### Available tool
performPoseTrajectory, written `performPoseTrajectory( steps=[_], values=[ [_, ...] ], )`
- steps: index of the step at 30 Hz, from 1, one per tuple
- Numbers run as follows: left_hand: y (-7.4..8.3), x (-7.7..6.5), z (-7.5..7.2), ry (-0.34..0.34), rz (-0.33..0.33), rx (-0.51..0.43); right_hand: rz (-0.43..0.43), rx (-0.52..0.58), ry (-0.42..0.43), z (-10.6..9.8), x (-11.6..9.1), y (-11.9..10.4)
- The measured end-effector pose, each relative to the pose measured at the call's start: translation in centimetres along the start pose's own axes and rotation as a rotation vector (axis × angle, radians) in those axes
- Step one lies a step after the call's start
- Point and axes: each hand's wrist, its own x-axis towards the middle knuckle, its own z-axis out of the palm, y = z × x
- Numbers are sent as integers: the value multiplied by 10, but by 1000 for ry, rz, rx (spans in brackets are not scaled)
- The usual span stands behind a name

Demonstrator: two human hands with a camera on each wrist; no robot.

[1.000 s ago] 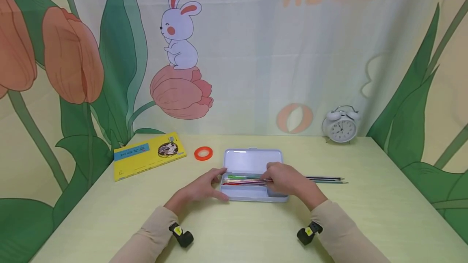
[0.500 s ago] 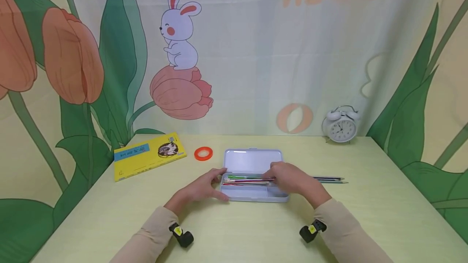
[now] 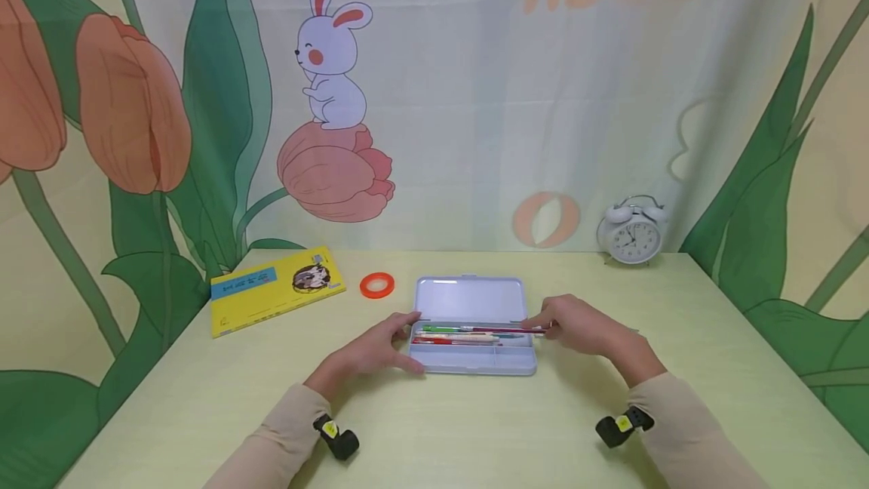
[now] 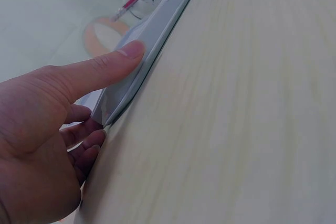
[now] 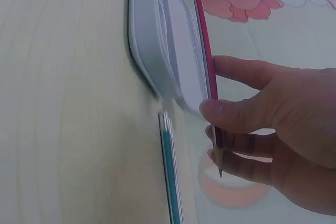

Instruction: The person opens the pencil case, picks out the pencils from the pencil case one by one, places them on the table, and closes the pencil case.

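Note:
An open white pencil case lies on the table, its lid folded back. My left hand holds its left end, the thumb along the front wall and the fingers at the end in the left wrist view. With my right hand, I pinch a red pencil between thumb and fingers, sharpened tip down in the right wrist view. It is raised over the case's right end. Inside the back compartment lie a green pen or pencil and several other writing tools, including a red and white pen.
A teal pencil lies beside another on the table, right of the case, mostly hidden by my right hand in the head view. An orange tape ring and yellow book lie left; a white alarm clock stands back right.
My right hand has moved right and slightly up, drawing the red pencil out of the case's compartment. The left hand stays at the case's left end.

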Motion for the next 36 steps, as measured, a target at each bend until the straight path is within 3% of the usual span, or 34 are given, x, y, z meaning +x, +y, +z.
performPoseTrajectory(
  steps=[7,18,30,36],
  values=[
    [0,0,0,-1,-1,6,16,107,-13,-1,-26,23],
    [-3,1,0,9,16,7,75,151,15,-19,-59,52],
    [-1,0,1,8,4,5,198,223,-151,-23,-75,68],
    [0,0,1,6,-1,6,244,213,-162,-20,-76,73]
  ],
)
